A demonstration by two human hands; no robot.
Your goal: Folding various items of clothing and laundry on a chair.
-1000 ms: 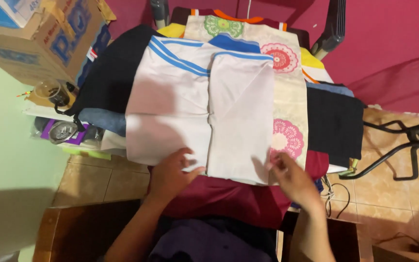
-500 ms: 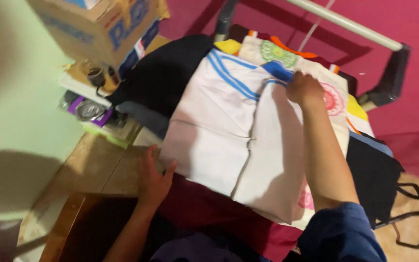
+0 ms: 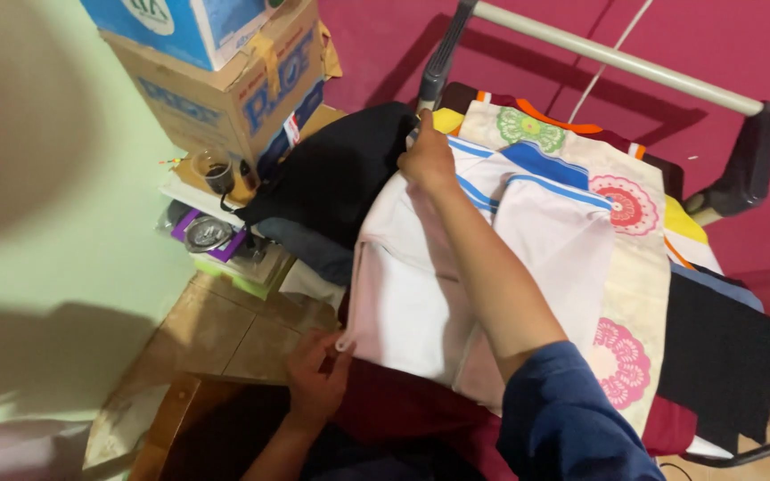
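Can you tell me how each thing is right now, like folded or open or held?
white shirt: partly folded, held at two corners
left hand: pinching the shirt's near corner
right hand: gripping the shirt's far edge
flowered cloth: spread flat under the shirt
black garment: lying loose, draped off the side
cardboard box: shut, taped, another box stacked on it
small cup: upright
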